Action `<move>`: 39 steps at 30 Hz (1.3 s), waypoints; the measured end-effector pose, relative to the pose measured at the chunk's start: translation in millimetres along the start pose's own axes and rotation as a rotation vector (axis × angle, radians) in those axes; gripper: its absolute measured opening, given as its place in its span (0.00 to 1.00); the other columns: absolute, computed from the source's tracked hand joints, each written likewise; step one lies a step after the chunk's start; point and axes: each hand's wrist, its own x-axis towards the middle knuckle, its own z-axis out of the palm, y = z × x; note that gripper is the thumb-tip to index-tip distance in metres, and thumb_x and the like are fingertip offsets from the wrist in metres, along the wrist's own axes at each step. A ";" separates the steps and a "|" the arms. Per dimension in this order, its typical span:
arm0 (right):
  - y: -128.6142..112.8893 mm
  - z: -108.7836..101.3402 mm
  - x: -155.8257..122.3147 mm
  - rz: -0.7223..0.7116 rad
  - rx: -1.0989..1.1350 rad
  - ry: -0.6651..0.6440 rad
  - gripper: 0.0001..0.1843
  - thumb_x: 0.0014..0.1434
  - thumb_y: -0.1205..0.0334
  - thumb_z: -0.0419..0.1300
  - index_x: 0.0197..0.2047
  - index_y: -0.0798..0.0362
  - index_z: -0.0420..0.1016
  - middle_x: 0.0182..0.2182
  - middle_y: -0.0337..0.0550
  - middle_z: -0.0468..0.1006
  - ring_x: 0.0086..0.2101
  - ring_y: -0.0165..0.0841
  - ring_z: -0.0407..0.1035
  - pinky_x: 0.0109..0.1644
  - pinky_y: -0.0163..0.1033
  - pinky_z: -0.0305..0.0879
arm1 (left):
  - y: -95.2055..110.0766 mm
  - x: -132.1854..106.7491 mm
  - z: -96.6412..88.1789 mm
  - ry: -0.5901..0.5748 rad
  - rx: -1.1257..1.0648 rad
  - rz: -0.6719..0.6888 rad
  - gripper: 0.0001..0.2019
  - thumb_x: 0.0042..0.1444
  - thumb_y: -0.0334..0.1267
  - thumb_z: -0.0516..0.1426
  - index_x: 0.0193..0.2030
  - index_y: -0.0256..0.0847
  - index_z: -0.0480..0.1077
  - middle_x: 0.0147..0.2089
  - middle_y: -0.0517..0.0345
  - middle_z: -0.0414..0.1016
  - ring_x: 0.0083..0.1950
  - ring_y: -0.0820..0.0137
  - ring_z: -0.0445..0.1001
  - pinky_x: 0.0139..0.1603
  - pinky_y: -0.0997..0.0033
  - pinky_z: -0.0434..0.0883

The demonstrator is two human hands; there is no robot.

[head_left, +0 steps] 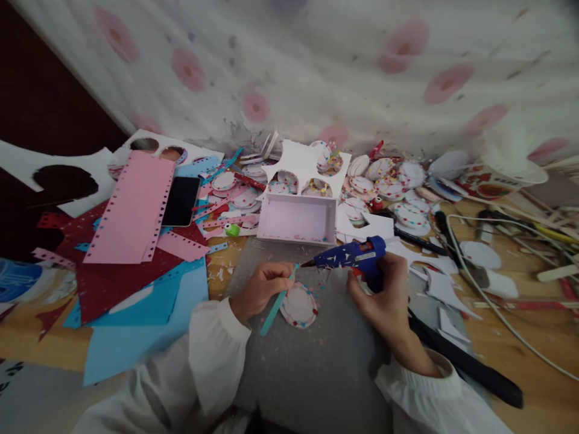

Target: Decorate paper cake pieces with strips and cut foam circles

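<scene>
My left hand pinches a narrow teal paper strip near its upper end, the rest slanting down toward me. My right hand is wrapped around the handle of a blue hot glue gun. The gun's nozzle points left and comes close to the top of the strip; whether they touch I cannot tell. Just below, a white paper disc edged with small red and blue dots lies on the grey mat. It lies beside the strip, which passes along its left side.
An open white box stands behind my hands, with many decorated discs piled around it. Pink punched sheets, a phone and blue paper lie left. At right are a white cable and a black-handled tool.
</scene>
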 end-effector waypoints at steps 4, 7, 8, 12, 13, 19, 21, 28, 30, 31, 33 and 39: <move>0.9 1.5 -1.3 0.004 -0.002 -0.001 0.24 0.51 0.60 0.64 0.49 0.49 0.59 0.34 0.41 0.71 0.34 0.35 0.71 0.36 0.42 0.70 | 0.3 0.0 0.2 -0.011 0.003 -0.003 0.15 0.49 0.36 0.58 0.15 0.37 0.60 0.21 0.65 0.56 0.26 0.75 0.56 0.31 0.71 0.54; -0.3 1.7 -0.8 -0.005 -0.004 0.010 0.23 0.51 0.60 0.63 0.48 0.49 0.59 0.33 0.39 0.70 0.33 0.35 0.71 0.36 0.42 0.69 | -1.2 -0.6 -0.4 -0.016 -0.001 -0.018 0.14 0.48 0.36 0.58 0.16 0.37 0.61 0.22 0.64 0.57 0.26 0.75 0.56 0.31 0.71 0.54; -0.7 1.6 -0.5 -0.010 -0.005 0.012 0.22 0.51 0.60 0.63 0.47 0.49 0.59 0.33 0.39 0.70 0.33 0.35 0.70 0.36 0.42 0.69 | -2.0 -0.8 -0.7 -0.017 -0.002 -0.026 0.14 0.48 0.36 0.58 0.16 0.37 0.61 0.22 0.64 0.57 0.26 0.75 0.57 0.31 0.71 0.54; -0.5 1.3 0.1 -0.027 -0.016 0.016 0.22 0.51 0.60 0.63 0.47 0.49 0.60 0.33 0.39 0.70 0.32 0.35 0.69 0.34 0.41 0.68 | -3.6 -1.6 -1.7 -0.015 -0.002 -0.041 0.11 0.47 0.35 0.57 0.17 0.37 0.64 0.23 0.64 0.60 0.26 0.75 0.58 0.31 0.72 0.55; -0.1 1.3 0.0 -0.030 -0.023 0.015 0.22 0.51 0.60 0.63 0.47 0.49 0.60 0.33 0.39 0.70 0.32 0.35 0.69 0.34 0.41 0.68 | -3.3 -1.6 -1.7 -0.015 -0.001 -0.042 0.11 0.47 0.35 0.57 0.17 0.37 0.64 0.23 0.63 0.61 0.27 0.75 0.59 0.31 0.72 0.55; 1.1 1.5 -0.6 -0.028 -0.036 0.014 0.23 0.50 0.60 0.64 0.48 0.49 0.60 0.34 0.40 0.71 0.31 0.34 0.69 0.34 0.41 0.68 | 0.0 -1.1 0.0 -0.015 -0.009 -0.037 0.11 0.47 0.35 0.57 0.17 0.37 0.64 0.22 0.63 0.61 0.27 0.74 0.60 0.31 0.72 0.56; 0.3 1.3 -0.2 -0.029 -0.037 0.014 0.23 0.50 0.60 0.63 0.47 0.49 0.60 0.33 0.40 0.71 0.31 0.34 0.69 0.33 0.41 0.67 | 0.0 -1.1 0.6 -0.012 -0.016 -0.044 0.12 0.47 0.35 0.57 0.16 0.37 0.64 0.22 0.63 0.61 0.26 0.74 0.59 0.31 0.72 0.56; -1.3 1.7 0.4 -0.042 -0.027 0.027 0.22 0.50 0.61 0.63 0.47 0.49 0.60 0.32 0.38 0.70 0.31 0.34 0.69 0.34 0.41 0.67 | -3.3 -0.9 -0.3 -0.014 -0.018 -0.038 0.12 0.47 0.35 0.58 0.16 0.37 0.64 0.22 0.63 0.61 0.26 0.75 0.59 0.31 0.72 0.55; -0.5 2.1 -0.1 -0.027 -0.024 0.018 0.22 0.50 0.61 0.63 0.47 0.49 0.60 0.33 0.39 0.70 0.31 0.34 0.69 0.34 0.41 0.68 | -3.7 -0.9 -0.8 -0.017 -0.025 -0.042 0.12 0.47 0.35 0.58 0.16 0.37 0.65 0.22 0.63 0.62 0.26 0.75 0.60 0.31 0.72 0.56; -0.1 2.3 -0.4 -0.019 -0.022 0.012 0.22 0.50 0.61 0.63 0.47 0.49 0.60 0.33 0.39 0.71 0.30 0.34 0.69 0.34 0.41 0.68 | -3.8 -1.0 -1.0 -0.018 -0.028 -0.041 0.12 0.47 0.35 0.58 0.16 0.37 0.65 0.22 0.63 0.62 0.26 0.75 0.60 0.31 0.72 0.56; 0.1 2.4 -0.6 -0.009 -0.023 0.009 0.22 0.51 0.61 0.63 0.47 0.49 0.60 0.33 0.39 0.71 0.30 0.33 0.69 0.33 0.40 0.67 | -3.9 -1.3 -1.2 -0.025 -0.035 -0.040 0.12 0.47 0.35 0.58 0.16 0.37 0.65 0.22 0.63 0.62 0.27 0.74 0.60 0.31 0.72 0.56; -1.2 1.2 0.1 -0.035 -0.038 0.026 0.22 0.50 0.61 0.63 0.47 0.49 0.60 0.33 0.39 0.70 0.31 0.34 0.69 0.34 0.41 0.67 | -3.4 -1.7 -0.4 -0.017 -0.032 -0.059 0.13 0.47 0.36 0.59 0.16 0.37 0.65 0.22 0.63 0.61 0.27 0.74 0.60 0.31 0.73 0.57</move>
